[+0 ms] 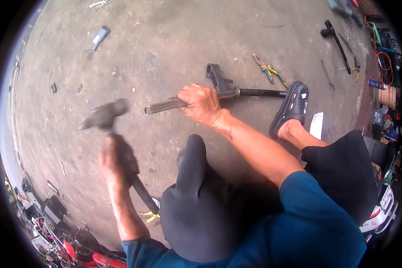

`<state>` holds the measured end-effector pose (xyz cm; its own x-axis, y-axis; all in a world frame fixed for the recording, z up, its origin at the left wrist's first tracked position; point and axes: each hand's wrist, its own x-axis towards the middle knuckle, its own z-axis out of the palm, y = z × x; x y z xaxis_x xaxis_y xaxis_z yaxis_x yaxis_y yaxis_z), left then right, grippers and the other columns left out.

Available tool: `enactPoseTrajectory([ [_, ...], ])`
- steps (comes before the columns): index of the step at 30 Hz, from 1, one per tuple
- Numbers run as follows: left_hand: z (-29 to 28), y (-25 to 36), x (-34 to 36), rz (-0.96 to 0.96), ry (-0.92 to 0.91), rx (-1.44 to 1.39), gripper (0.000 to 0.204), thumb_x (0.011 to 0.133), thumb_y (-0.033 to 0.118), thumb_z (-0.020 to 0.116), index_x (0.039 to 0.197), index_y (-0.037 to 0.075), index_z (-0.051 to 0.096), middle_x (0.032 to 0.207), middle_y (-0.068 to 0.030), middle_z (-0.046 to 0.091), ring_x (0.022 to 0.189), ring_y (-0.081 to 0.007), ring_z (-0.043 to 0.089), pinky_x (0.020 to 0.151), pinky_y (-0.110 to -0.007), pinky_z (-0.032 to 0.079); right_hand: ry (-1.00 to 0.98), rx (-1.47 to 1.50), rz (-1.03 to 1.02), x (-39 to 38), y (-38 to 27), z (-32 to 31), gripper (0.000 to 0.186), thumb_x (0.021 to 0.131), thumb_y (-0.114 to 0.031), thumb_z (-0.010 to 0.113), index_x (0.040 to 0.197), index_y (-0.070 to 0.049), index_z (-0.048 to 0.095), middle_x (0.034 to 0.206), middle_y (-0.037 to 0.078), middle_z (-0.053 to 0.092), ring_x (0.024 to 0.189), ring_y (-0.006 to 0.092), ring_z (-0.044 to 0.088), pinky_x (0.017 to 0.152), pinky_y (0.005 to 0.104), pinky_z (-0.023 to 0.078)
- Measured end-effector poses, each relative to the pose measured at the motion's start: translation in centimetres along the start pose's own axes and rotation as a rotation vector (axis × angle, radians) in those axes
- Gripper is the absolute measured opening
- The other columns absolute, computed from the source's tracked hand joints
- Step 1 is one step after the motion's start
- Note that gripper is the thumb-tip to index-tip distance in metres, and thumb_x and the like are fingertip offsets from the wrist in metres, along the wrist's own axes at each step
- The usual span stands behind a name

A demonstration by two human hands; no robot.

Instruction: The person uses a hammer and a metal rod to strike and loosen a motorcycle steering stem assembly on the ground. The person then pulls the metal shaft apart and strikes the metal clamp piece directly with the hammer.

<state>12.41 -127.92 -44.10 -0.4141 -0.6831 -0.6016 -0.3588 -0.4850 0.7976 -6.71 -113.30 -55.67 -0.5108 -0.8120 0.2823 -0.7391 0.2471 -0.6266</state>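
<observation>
My left hand (114,165) is closed round the handle of a hammer (105,115). The hammer's head is raised to the left of a long metal tube and smeared by motion. My right hand (198,102) wraps round the grey metal tube (158,106), whose bare end sticks out to the left. Beyond a collar on the right, a thinner black rod (261,92) carries on from it to my clog (295,100). A dark metal clamp bracket (215,76) with a round hole stands just behind the tube; whether they are joined I cannot tell.
Pliers (269,71) with yellow-green handles lie beyond the clog. Farther right are a black bar tool (337,44) and a spray can (376,84). A grey-blue object (101,37) lies far left. Motorcycle parts (82,241) crowd the near left; a white paper (316,125) lies by my foot.
</observation>
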Motion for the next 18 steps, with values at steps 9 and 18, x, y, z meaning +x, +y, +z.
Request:
enactPoseTrajectory([
  [9, -2.5, 0.2, 0.6, 0.086, 0.095, -0.217, 0.044, 0.094, 0.055, 0.049, 0.091, 0.012, 0.053, 0.057, 0.0030, 0.042, 0.042, -0.0061, 0.042, 0.035, -0.019, 0.037, -0.057, -0.025, -0.008, 0.9, 0.3, 0.1, 0.029, 0.058, -0.016, 0.078, 0.079, -0.012, 0.059, 0.077, 0.002, 0.058, 0.074, 0.0244, 0.060, 0.061, 0.0354, 0.051],
  [18, -2.8, 0.0, 0.0, 0.002, 0.062, -0.187, 0.047, 0.095, 0.056, 0.046, 0.093, 0.010, 0.052, 0.058, 0.0018, 0.043, 0.039, -0.0076, 0.040, 0.033, -0.022, 0.033, -0.039, 0.005, 0.001, 0.1, 0.2, -1.0, 0.029, 0.057, -0.014, 0.078, 0.078, -0.010, 0.058, 0.075, 0.004, 0.058, 0.073, 0.0256, 0.060, 0.061, 0.0371, 0.050],
])
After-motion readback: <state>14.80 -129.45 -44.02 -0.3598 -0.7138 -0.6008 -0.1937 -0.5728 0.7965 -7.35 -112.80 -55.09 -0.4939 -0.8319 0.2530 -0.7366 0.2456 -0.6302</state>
